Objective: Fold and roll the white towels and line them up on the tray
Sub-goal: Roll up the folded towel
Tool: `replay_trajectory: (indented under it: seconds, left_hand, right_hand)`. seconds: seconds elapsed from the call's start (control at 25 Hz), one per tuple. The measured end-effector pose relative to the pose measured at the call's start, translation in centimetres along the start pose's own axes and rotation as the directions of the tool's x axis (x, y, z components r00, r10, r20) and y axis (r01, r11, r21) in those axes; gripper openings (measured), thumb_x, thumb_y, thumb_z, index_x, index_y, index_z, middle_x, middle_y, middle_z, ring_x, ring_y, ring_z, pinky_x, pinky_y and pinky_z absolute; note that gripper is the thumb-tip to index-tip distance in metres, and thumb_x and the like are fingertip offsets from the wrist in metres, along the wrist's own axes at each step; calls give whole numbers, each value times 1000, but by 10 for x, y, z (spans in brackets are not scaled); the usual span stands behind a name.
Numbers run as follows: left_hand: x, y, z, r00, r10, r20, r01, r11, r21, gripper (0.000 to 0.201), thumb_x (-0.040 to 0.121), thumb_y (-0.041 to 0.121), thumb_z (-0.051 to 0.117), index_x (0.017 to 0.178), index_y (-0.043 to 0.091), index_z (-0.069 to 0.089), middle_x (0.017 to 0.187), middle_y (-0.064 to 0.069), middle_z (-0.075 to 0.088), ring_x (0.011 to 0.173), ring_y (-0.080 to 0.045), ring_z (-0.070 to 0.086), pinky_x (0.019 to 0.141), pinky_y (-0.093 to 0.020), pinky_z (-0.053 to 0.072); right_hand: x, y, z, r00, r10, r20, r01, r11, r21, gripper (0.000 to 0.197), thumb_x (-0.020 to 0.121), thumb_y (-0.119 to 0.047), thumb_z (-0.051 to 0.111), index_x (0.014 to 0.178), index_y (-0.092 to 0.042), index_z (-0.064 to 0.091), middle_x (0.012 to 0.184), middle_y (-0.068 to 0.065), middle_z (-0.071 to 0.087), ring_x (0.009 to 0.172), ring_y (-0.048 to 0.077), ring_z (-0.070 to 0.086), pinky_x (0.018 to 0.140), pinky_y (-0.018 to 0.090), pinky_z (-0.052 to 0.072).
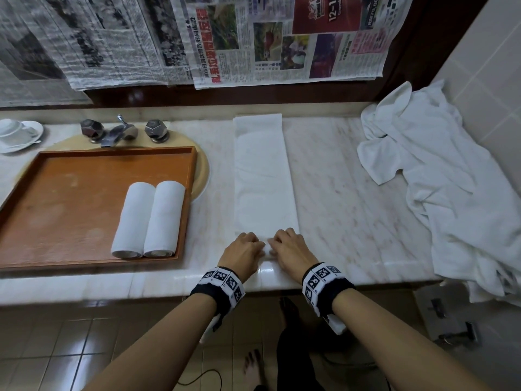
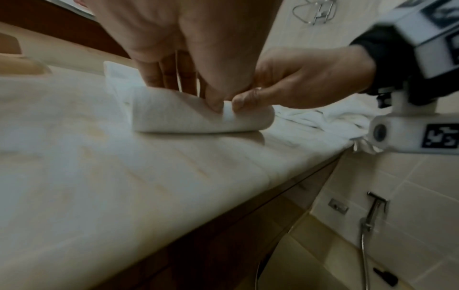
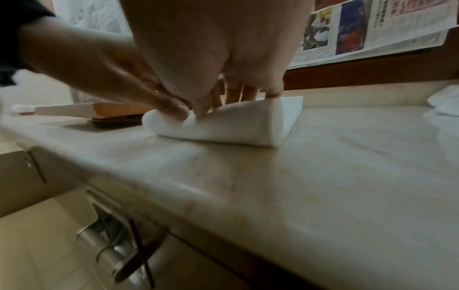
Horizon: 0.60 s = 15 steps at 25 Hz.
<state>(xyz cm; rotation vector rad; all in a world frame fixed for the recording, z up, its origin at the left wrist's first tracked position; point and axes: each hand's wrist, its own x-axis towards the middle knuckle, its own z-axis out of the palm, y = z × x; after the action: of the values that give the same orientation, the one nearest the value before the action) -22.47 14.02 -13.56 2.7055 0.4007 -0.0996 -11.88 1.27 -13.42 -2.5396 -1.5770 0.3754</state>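
While rolling folded towel point(image 1: 265, 176) from near end, left hand point(image 1: 244, 251) & right hand point(image 1: 288, 246) pinch roll tight so it won't loosen; 2 rolled towels point(image 1: 149, 218) lined up on tray point(image 1: 56, 210)

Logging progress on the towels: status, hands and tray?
Left hand and right hand pinch folded towel near end, roll just begun. Two rolled towels side by side on tray. Nothing obstructing.

In the upper part of the head view, newspaper sheets point(image 1: 282, 38) hang on the wall. On the red advertisement point(image 1: 327, 14) at the upper right, white digits "12-14" can be read. The headlines are in Chinese characters, too blurred for reading. The wristbands point(image 1: 327, 280) carry black and white square code markers, without readable words.
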Motion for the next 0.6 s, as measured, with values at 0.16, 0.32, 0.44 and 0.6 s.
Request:
replay_trajectory:
  seconds: [0.16, 0.32, 0.44, 0.6]
  left_hand:
    - [15, 2, 4, 1000, -3, 12, 2, 997, 71, 23, 91, 1, 46, 100, 7, 66, 108, -7, 56, 103, -23, 48, 85, -31, 45]
    - [9, 8, 1, 994, 20, -112, -6, 992, 124, 9, 85, 6, 61, 87, 9, 69, 97, -7, 60, 92, -25, 54, 78, -31, 47]
    - [-4, 9, 5, 982, 99, -158, -83, 991, 105, 17, 64, 8, 82, 75, 11, 68, 82, -5, 64, 75, -23, 60, 62, -29, 53]
    - [-4, 6, 9, 987, 105, -118, -98, 993, 61, 20, 61, -2, 78, 73, 9, 65, 80, -7, 62, 73, -26, 59, 60, -30, 51]
  right_hand:
    - [-19, -11, 14, 982, -20, -186, 0, 995, -103, 46, 62, -6, 71, 108, -6, 65, 100, 9, 62, 89, 27, 59, 81, 37, 54]
    - [-10, -5, 10, 987, -22, -159, 13, 998, -59, 43, 61, -3, 76, 104, -4, 67, 98, 10, 64, 89, 27, 61, 81, 35, 55]
    - [1, -1, -9, 1000, -10, 16, 10, 1000, 27, 32, 82, 2, 52, 111, -4, 63, 114, 11, 57, 108, 28, 50, 90, 35, 47]
    - [2, 4, -19, 994, -33, 102, 32, 999, 14, 28, 90, -6, 52, 117, -7, 57, 122, 9, 49, 115, 26, 44, 97, 31, 36]
